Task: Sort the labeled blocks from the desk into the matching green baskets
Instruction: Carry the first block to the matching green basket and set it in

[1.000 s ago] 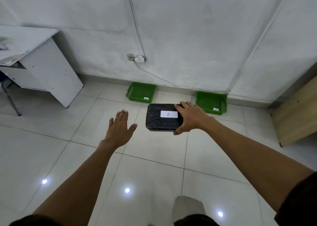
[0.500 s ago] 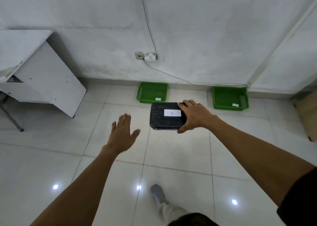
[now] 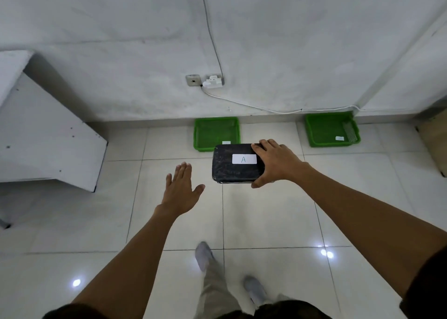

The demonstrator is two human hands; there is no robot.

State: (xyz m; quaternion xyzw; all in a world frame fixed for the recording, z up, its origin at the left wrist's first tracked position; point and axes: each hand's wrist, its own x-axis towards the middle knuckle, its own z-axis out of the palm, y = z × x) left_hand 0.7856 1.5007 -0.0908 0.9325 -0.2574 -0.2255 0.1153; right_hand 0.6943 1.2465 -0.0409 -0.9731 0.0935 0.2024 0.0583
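Observation:
My right hand [image 3: 275, 163] grips the right end of a black block [image 3: 227, 168] carrying a white label marked A, held out in the air above the floor. To its left my left hand [image 3: 182, 191] hangs flat with fingers spread, holding nothing. Two green baskets sit on the floor against the wall: the left basket [image 3: 212, 127] lies just beyond the block, which covers its near edge, and the right basket [image 3: 326, 127] lies further right. Each basket bears a small white label too small to read.
A white desk [image 3: 43, 137] stands at the left. A wall socket with a white cable [image 3: 212, 82] is above the baskets. A wooden cabinet edge [image 3: 435, 144] is at the far right. My legs and shoes [image 3: 205, 255] show on the tiled floor below.
The view has drawn closer to the wall and baskets. The block in my right hand now overlaps the left basket's near edge; my feet have come into view.

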